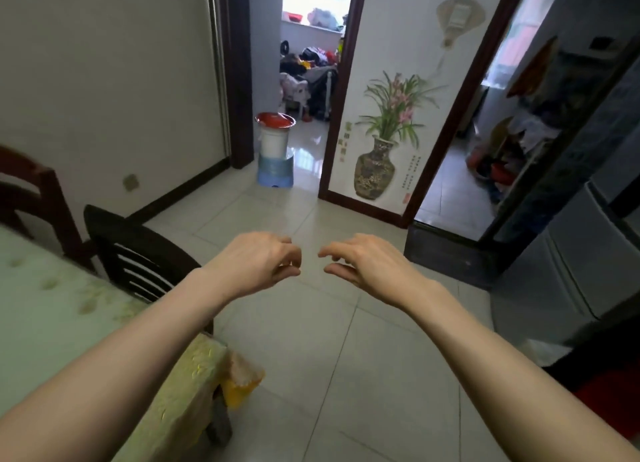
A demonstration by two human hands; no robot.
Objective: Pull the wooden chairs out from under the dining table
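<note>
The dining table (52,309), under a pale green cloth, fills the lower left. A dark wooden chair (138,253) with a slatted back stands at the table's near end, its seat tucked under. A second, reddish wooden chair (38,198) stands against the far left side by the wall. My left hand (259,260) hovers in mid-air just right of the dark chair's back, fingers loosely curled, holding nothing. Beside it, my right hand (360,260) floats over the tiled floor with its fingers apart and empty. Neither hand touches a chair.
Pale floor tiles (329,375) stretch ahead. A white and blue bin with a red lid (275,150) stands by the open doorway (308,63) to a cluttered room. A wall with a vase picture (384,150) stands ahead, and grey cabinets (571,271) line the right.
</note>
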